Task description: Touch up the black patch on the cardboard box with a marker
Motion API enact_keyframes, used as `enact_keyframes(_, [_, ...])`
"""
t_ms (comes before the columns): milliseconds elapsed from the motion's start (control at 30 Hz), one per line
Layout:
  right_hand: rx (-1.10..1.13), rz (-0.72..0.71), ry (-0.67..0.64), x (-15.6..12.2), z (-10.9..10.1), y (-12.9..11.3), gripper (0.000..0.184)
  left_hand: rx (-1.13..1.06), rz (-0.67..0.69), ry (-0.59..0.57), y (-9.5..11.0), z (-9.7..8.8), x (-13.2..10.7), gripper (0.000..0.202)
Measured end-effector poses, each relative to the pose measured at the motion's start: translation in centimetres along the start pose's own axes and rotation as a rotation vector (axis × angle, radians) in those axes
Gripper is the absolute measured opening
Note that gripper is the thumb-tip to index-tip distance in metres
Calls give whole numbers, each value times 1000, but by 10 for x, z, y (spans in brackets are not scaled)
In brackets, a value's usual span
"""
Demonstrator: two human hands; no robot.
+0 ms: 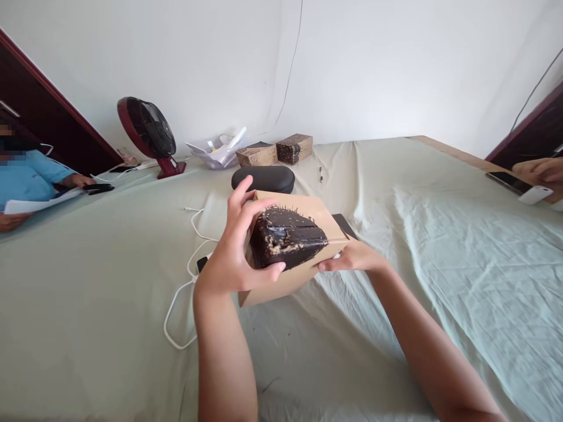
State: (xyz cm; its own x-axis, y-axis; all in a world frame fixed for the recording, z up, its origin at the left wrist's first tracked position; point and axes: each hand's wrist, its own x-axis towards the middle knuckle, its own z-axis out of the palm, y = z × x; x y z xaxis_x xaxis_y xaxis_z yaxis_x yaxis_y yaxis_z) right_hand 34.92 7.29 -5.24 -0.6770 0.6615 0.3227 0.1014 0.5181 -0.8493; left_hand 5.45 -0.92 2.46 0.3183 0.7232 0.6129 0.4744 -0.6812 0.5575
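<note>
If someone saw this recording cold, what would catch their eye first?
Probably the brown cardboard box with a glossy, patchy black area, mid-picture, between the person's left hand on its left end and right hand at its right. Next, the dark red and black electric fan at the back left, and the smooth black oblong case lying just behind the box.

"What are we holding?"
"A brown cardboard box, tilted in our grasp."
"And its surface?"
"We see a glossy, near-black patch, ragged-edged and flecked with pale scuffs."
</note>
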Motion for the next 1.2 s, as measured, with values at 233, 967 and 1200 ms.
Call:
enact_keyframes(233, [48, 7, 47, -1, 2, -6, 130, -161, -167, -121, -9, -5, -1, 63])
enact_keyframes(967, [-440, 564, 306, 12, 2, 41, 50, 31, -517, 103, -36, -15, -7, 69])
enact_keyframes(1200, [-654, 750, 321, 19, 57, 65, 51, -5, -532, 30, -38, -8, -1, 66])
